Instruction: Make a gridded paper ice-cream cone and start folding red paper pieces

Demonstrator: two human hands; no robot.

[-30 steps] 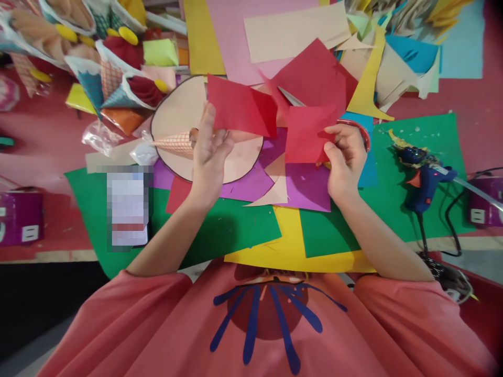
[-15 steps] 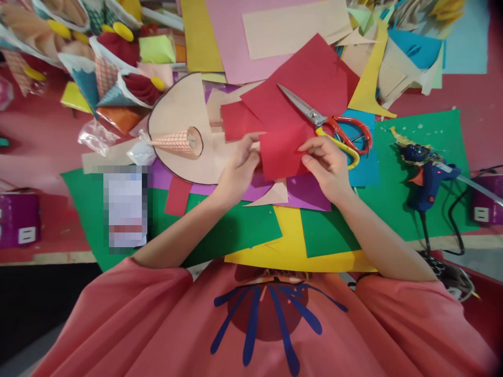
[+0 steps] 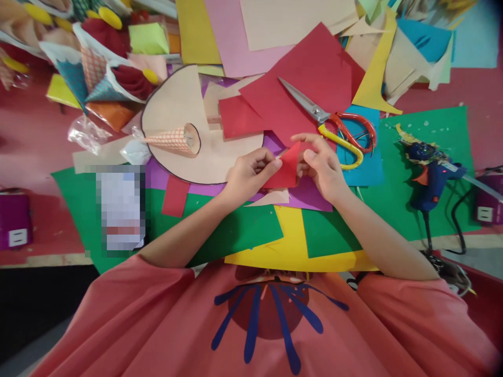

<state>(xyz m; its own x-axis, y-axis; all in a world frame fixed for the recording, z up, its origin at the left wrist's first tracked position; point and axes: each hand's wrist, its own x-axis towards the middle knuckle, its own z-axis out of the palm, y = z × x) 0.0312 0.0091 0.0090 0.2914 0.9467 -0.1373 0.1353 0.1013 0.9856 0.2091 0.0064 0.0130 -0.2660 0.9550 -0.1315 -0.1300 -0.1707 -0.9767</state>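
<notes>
A small piece of red paper [image 3: 286,172], folded into a slanted shape, is between my hands. My left hand [image 3: 254,170] pinches its upper left edge between thumb and fingers. At its right edge is my right hand [image 3: 320,165], fingers curled, with the fingertips partly hidden behind the paper. Large scissors [image 3: 320,115] with red and yellow handles lie just beyond my right hand, partly on a big red sheet [image 3: 298,78]. To the left, a checkered paper cone [image 3: 173,140] rests on a round beige cutout [image 3: 173,110] with a dark rim.
A blue glue gun [image 3: 432,180] lies on green paper [image 3: 451,209] at the right, its cord trailing toward me. A blurred phone [image 3: 121,209] sits at the left. Fabric cones [image 3: 94,68] and paper scraps [image 3: 422,47] fill the far side.
The small red paper has gone from a flat square to a folded, slanted shape. My left hand has moved right onto its upper edge, and the view has shifted slightly.
</notes>
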